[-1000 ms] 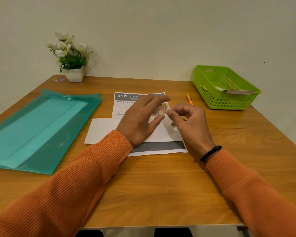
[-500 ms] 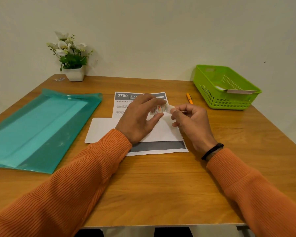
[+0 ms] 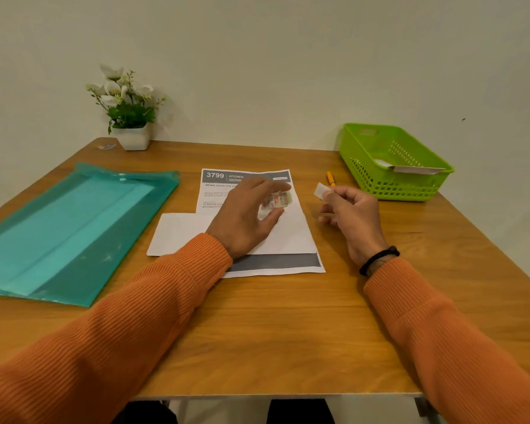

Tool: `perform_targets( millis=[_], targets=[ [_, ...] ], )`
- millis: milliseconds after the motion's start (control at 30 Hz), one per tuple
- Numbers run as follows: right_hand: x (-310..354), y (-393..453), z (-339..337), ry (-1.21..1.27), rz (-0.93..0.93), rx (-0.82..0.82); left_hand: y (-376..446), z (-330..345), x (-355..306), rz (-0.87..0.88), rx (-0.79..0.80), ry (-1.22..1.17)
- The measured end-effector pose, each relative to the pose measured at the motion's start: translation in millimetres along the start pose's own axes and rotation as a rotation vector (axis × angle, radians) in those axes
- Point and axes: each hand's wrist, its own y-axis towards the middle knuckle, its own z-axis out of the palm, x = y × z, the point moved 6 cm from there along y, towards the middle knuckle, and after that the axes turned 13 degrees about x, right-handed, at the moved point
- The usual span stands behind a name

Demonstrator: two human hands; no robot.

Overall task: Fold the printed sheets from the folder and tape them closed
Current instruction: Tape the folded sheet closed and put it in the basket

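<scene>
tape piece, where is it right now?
Head view, right of centre: the tape piece is pinched by the right hand above the table, between the printed sheet and the green basket, near the orange pen.

Bare table [image 3: 288, 325] ahead; basket [image 3: 395, 162], seemingly pen [image 3: 330, 178] crowd right.

Glossy plastic folder [image 3: 74, 228], wood table [image 3: 288, 332]

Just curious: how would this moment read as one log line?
left hand: holds tape roll | right hand: pinches tape strip | folded sheet: untaped
</scene>
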Motion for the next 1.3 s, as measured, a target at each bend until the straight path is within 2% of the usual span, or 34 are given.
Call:
perform_targets(
  millis=[167, 333, 667, 900, 1167, 1300],
  targets=[
    [-4, 11, -24, 0.214, 0.06, -0.023, 20, 8, -22, 0.044, 0.047, 0.003],
    [-4, 11, -44, 0.346, 0.066, -0.066, 44, 45, -45, 0.087, 0.125, 0.031],
    [-11, 14, -65, 0.381, 0.056, -0.133, 66, 88, -69, 0.154, 0.207, 0.168],
    [-14, 18, -76, 0.387, 0.021, -0.201, 68, 93, -68, 0.178, 0.278, 0.118],
    [-8, 13, -71, 0.343, -0.02, -0.157, 59, 54, -60, 0.147, 0.147, -0.065],
    [3, 7, -57, 0.186, -0.064, -0.098, 39, 15, -21, -0.089, 0.012, -0.122]
  ],
)
